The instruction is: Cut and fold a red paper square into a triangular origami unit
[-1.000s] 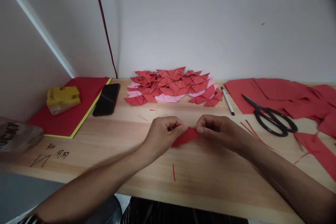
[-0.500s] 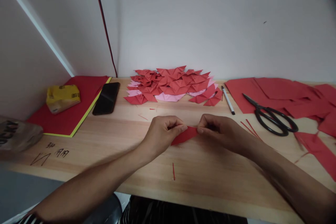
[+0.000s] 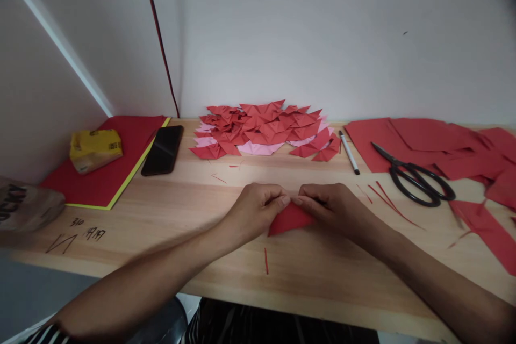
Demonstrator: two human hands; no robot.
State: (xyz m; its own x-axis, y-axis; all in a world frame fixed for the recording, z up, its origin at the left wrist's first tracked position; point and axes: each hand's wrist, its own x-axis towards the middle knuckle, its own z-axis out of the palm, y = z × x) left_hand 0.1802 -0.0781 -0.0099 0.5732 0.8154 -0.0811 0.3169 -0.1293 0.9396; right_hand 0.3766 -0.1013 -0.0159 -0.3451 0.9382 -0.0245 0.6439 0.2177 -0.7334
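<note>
A small piece of red paper (image 3: 291, 219) is held just above the wooden table, its lower part showing beneath my fingers. My left hand (image 3: 264, 205) pinches its upper left edge between thumb and fingers. Close beside it, my right hand (image 3: 324, 200) is closed on the same paper, the two thumb tips almost touching. The top edge of the paper is hidden by the fingers. Behind the hands lies a heap of folded red paper shapes (image 3: 266, 131), with some pink ones (image 3: 261, 148) among them.
Black-handled scissors (image 3: 419, 183) rest by red paper sheets (image 3: 371, 145) on the right, near a white pen (image 3: 350, 155). On the left are a phone (image 3: 163, 150), a yellow packet (image 3: 97, 149) on red sheets and a "UCKY" bag (image 3: 30, 207). Red slivers (image 3: 266, 261) lie around.
My right hand has moved left, so both hands are now nearly together at the paper's top. More of the red paper shows below the fingers.
</note>
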